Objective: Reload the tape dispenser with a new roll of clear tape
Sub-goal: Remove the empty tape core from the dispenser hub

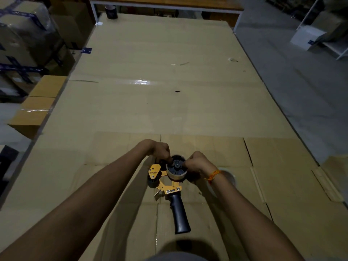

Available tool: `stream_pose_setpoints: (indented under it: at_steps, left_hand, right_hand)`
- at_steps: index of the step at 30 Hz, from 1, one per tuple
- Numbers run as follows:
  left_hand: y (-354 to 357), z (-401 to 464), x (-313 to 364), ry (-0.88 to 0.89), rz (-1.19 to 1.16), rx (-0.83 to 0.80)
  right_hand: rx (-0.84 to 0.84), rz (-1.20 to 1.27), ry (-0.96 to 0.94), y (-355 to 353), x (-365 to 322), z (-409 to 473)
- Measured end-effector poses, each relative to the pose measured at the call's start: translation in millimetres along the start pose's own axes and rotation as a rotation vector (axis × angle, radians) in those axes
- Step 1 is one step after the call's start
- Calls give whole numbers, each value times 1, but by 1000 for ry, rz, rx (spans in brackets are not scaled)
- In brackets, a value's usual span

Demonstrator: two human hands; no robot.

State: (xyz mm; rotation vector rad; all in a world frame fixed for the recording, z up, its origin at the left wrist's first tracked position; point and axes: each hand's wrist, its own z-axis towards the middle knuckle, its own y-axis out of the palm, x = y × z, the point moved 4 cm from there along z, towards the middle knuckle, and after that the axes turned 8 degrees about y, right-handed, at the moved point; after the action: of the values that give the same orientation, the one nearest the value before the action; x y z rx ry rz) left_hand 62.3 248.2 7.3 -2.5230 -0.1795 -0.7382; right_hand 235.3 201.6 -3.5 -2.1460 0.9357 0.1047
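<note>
The tape dispenser [170,189] lies on its side on the cardboard-covered table [150,102], close to me. It has a yellow frame and a dark handle [179,213] that points toward me. A pale roll [177,175] sits around its black spool hub [176,164]. My left hand [160,150] reaches in from the left, its fingertips pinched on the hub's top. My right hand [197,162] grips the hub and roll from the right. A clear tape roll [228,177] lies on the table, partly hidden under my right wrist.
A dark tape roll [111,11] stands at the table's far left corner. Brown cartons [37,104] and wrapped stacked boxes [24,34] sit off the left edge. A white shelf [308,37] stands on the grey floor to the right.
</note>
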Motion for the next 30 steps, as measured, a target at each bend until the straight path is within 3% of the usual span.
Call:
stream_pose_setpoints:
  at_steps: [20, 25, 30]
  left_hand:
    - [3, -13, 2, -23, 124, 170]
    - [6, -28, -1, -1, 15, 135]
    - [15, -39, -9, 6, -71, 220]
  right_hand:
    - [113, 35, -87, -4, -16, -20]
    - [-11, 201, -94, -1, -5, -25]
    - [-136, 260, -96, 3, 13, -42]
